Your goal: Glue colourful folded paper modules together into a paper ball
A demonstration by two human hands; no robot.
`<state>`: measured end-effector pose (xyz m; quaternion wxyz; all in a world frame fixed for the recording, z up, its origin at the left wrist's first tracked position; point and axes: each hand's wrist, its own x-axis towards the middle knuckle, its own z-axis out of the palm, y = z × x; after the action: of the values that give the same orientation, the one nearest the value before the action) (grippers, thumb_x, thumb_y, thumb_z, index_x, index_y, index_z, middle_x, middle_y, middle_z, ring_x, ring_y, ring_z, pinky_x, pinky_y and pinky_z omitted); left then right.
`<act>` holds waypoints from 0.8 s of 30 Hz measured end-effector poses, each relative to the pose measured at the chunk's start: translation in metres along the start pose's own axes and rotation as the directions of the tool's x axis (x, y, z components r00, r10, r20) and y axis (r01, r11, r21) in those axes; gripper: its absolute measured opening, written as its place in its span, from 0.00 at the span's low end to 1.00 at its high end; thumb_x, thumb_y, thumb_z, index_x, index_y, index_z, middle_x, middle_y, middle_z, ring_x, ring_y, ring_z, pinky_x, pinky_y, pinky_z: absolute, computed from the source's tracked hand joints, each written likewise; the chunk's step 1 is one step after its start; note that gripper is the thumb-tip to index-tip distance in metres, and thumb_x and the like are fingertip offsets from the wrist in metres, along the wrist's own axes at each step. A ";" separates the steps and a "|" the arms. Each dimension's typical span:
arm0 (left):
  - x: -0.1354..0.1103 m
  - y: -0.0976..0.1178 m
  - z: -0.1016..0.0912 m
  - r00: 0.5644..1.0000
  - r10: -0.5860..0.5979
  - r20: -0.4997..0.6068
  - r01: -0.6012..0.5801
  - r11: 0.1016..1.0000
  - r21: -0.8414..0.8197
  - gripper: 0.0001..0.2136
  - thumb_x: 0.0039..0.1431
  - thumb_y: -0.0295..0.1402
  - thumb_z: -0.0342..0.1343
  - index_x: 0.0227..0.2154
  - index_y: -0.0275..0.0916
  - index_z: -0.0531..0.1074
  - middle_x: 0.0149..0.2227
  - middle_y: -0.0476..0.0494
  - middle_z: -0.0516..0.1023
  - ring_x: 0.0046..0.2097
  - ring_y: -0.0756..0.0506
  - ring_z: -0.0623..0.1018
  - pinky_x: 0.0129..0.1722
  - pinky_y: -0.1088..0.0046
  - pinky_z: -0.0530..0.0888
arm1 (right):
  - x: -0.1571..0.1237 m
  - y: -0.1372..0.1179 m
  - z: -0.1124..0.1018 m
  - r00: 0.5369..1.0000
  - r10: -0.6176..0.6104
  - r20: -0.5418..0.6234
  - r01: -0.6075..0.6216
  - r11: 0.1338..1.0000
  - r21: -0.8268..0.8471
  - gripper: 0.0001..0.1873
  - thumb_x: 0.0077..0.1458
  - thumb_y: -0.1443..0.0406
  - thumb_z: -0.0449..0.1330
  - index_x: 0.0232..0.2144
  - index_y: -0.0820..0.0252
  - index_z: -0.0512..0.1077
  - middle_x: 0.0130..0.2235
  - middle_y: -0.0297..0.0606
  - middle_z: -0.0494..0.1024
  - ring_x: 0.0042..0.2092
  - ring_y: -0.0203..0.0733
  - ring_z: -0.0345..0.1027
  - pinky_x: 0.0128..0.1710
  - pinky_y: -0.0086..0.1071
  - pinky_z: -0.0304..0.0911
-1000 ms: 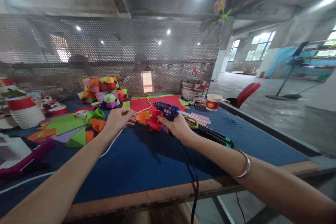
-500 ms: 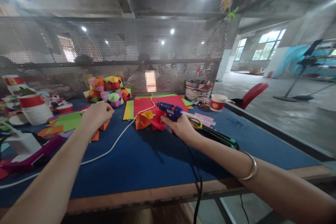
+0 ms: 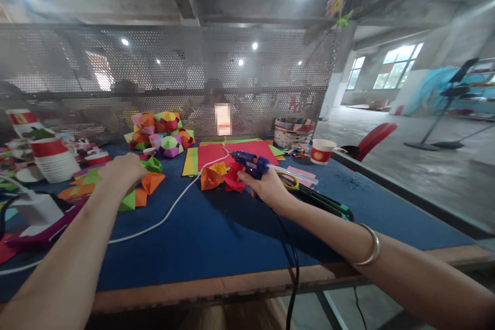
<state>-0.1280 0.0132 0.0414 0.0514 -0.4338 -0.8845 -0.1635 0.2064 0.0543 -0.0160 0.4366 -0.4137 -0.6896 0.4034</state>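
Left hand (image 3: 130,169) has quit the orange fold (image 3: 211,178) for paper (image 3: 91,176) left of the gun (image 3: 250,163); its grip cannot be told; right hand (image 3: 273,191) grasps the gun, alone by the fold.

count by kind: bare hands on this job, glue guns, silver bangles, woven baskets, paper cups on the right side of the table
bare hands: 2, left hand and right hand
glue gun: 1
silver bangle: 1
woven basket: 1
paper cup: 1
total: 6
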 end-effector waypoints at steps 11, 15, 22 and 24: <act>-0.080 0.082 0.007 0.857 0.491 -0.154 -0.504 0.738 -0.449 0.08 0.52 0.34 0.58 0.20 0.42 0.75 0.25 0.42 0.80 0.31 0.41 0.79 0.36 0.66 0.71 | 0.000 0.002 0.000 0.996 -0.060 0.068 0.044 0.974 0.221 0.23 0.47 0.58 0.73 0.44 0.61 0.74 0.30 0.30 0.76 0.21 0.29 0.62 0.20 0.26 0.61; -0.100 0.095 0.021 0.820 0.555 -0.143 -0.549 0.690 -0.472 0.07 0.52 0.33 0.58 0.20 0.41 0.74 0.24 0.46 0.80 0.28 0.44 0.77 0.34 0.69 0.70 | 0.004 0.010 0.003 0.986 -0.069 0.152 0.032 0.971 0.237 0.28 0.45 0.58 0.75 0.46 0.61 0.74 0.29 0.30 0.78 0.23 0.32 0.65 0.22 0.27 0.64; -0.112 0.098 0.025 0.754 0.649 -0.106 -0.570 0.565 -0.596 0.09 0.55 0.37 0.58 0.23 0.41 0.76 0.26 0.45 0.81 0.30 0.45 0.77 0.35 0.70 0.73 | 0.003 0.013 0.004 0.987 -0.002 0.158 -0.038 0.969 0.245 0.24 0.44 0.66 0.73 0.46 0.59 0.76 0.31 0.30 0.79 0.23 0.33 0.66 0.21 0.28 0.67; -0.113 0.099 0.023 0.715 0.694 -0.085 -0.575 0.514 -0.637 0.10 0.54 0.41 0.60 0.24 0.42 0.77 0.27 0.44 0.82 0.31 0.43 0.78 0.37 0.68 0.74 | 0.003 0.012 0.003 0.989 0.019 0.146 -0.053 0.972 0.230 0.21 0.45 0.69 0.71 0.44 0.60 0.76 0.31 0.31 0.79 0.24 0.34 0.67 0.21 0.28 0.68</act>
<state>0.0201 -0.0074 0.0175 -0.1183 -0.7315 -0.5571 -0.3750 0.2049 0.0608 -0.0267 0.4244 -0.3421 -0.6592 0.5180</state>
